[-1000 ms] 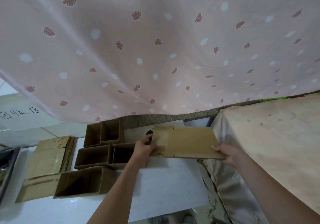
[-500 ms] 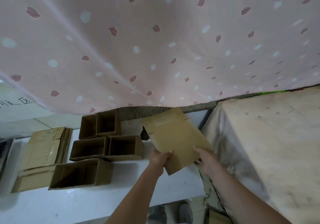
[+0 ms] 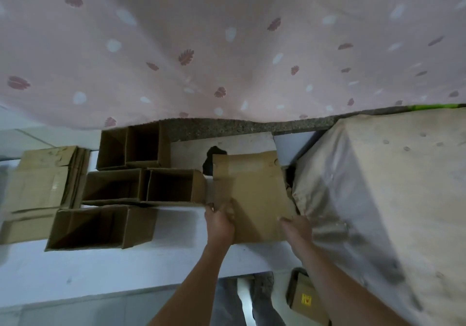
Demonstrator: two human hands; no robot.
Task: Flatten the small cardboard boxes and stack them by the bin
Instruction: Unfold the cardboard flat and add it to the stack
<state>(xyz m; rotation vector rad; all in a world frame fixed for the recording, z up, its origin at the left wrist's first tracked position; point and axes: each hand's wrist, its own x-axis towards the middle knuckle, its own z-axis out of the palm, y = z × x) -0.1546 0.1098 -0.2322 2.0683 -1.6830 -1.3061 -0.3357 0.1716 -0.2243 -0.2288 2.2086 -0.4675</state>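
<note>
Item: flattened box [image 3: 252,194], on the white table [image 3: 126,270]. Nearest it, left hand [image 3: 219,221] gripped its near-left edge with fingers curled; right hand [image 3: 296,227] lay at its near-right corner, grip not discernible. Left of it stood open boxes [image 3: 174,187]; further left, the flat stack [image 3: 42,187]. Advice: press creases fully flat, then carry level to the stack, edges aligned.

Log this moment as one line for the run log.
Left hand: grips flattened box | right hand: holds its near edge | open boxes: unflattened | flat stack: far left
</note>
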